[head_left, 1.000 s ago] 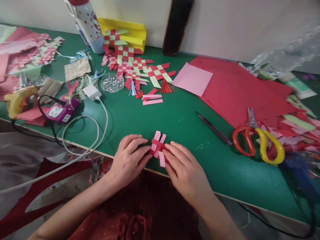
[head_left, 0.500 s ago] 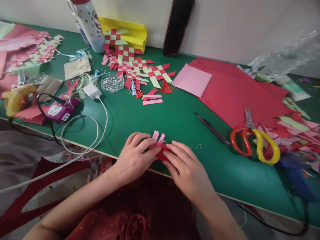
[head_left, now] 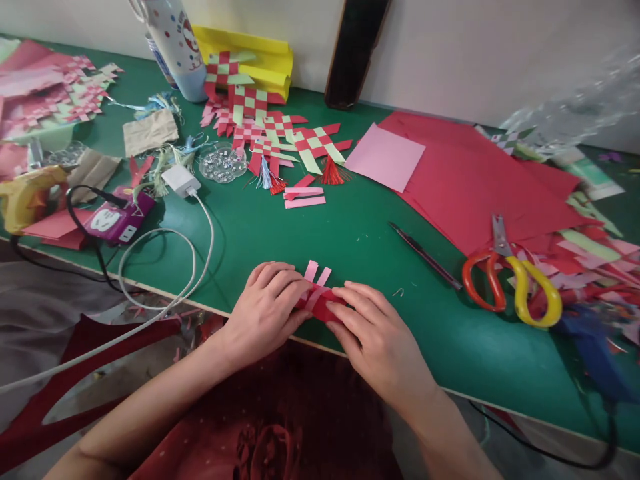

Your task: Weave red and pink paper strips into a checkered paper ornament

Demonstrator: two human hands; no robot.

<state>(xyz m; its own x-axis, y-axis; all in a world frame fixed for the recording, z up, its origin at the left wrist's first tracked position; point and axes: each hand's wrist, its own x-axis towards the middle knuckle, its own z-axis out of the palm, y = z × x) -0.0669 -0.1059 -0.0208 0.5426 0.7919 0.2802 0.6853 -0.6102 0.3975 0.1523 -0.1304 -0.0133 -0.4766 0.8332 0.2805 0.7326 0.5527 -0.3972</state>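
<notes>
A small weave of red and pink paper strips (head_left: 318, 297) lies on the green table (head_left: 350, 240) near its front edge. My left hand (head_left: 267, 310) presses its left side, fingers curled over the strips. From the right, my right hand (head_left: 373, 333) pinches the red strips with its fingertips. Two pink strip ends stick out above the fingers; most of the weave is hidden under both hands.
Orange and yellow scissors (head_left: 515, 277) lie to the right on red paper sheets (head_left: 475, 180). A dark pen (head_left: 425, 257) lies between. Finished woven pieces (head_left: 280, 130), loose pink strips (head_left: 304, 197), a white charger with cable (head_left: 180, 180) and a bottle (head_left: 173, 47) sit farther back and left.
Both hands have closed in over the weave, folding the lower strips so that less of it shows. The view has shifted slightly.
</notes>
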